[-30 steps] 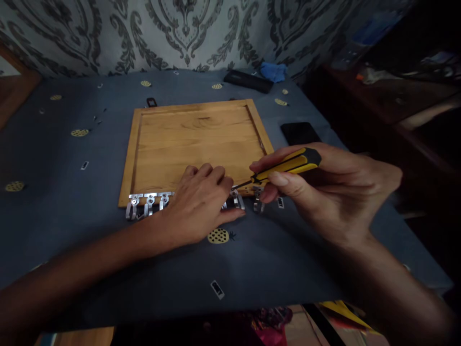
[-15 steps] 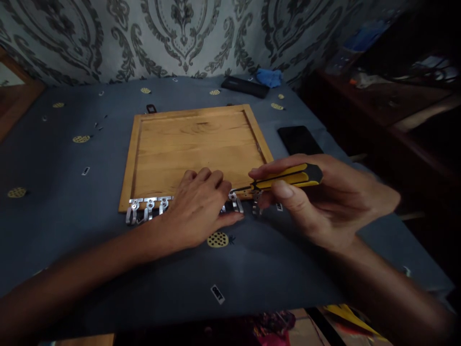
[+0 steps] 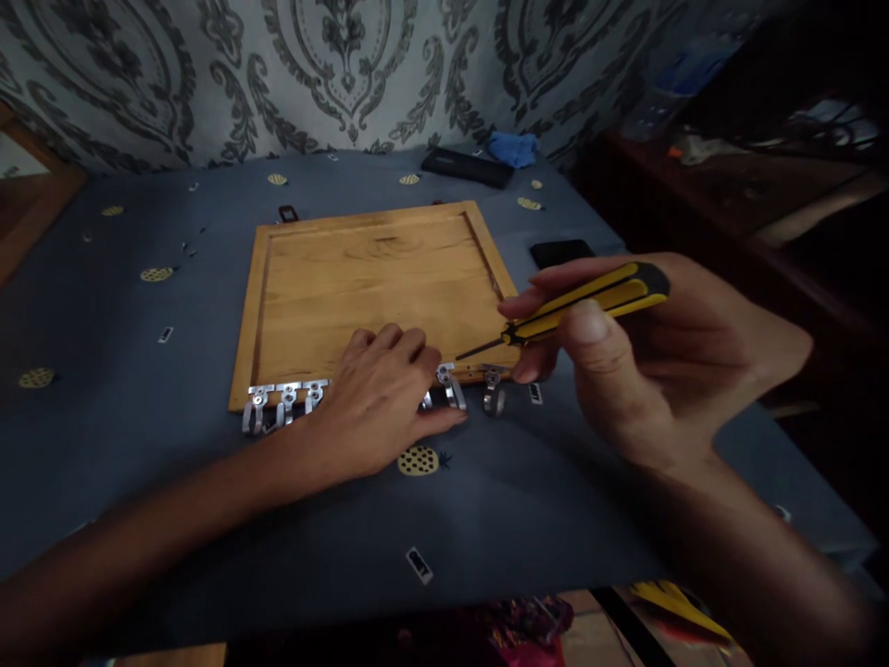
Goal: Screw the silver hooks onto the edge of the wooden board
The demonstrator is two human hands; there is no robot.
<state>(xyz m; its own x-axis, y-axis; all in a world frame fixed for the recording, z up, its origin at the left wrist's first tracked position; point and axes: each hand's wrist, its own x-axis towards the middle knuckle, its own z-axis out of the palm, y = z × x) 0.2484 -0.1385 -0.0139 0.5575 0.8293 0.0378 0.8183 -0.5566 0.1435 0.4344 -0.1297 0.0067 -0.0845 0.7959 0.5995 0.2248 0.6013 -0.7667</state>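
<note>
The right hand (image 3: 667, 361) has its fingers (image 3: 590, 338) closed round a yellow-and-black screwdriver (image 3: 587, 304), tip pointing toward 8 o'clock, just above the metal hook rail (image 3: 284, 400). The left hand (image 3: 379, 398) lies flat, fingers spread, pressing that rail against the wooden board's (image 3: 375, 278) 6 o'clock edge on the worktop (image 3: 104, 408). The tip is clear of any screw; brought down off-centre, it could slip and jab the left fingers nearby.

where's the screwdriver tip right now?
In the head view, the screwdriver is held in the right hand, right of centre; its tip hangs just above the wooden board's near edge, beside the hook rail under the left hand.
</note>
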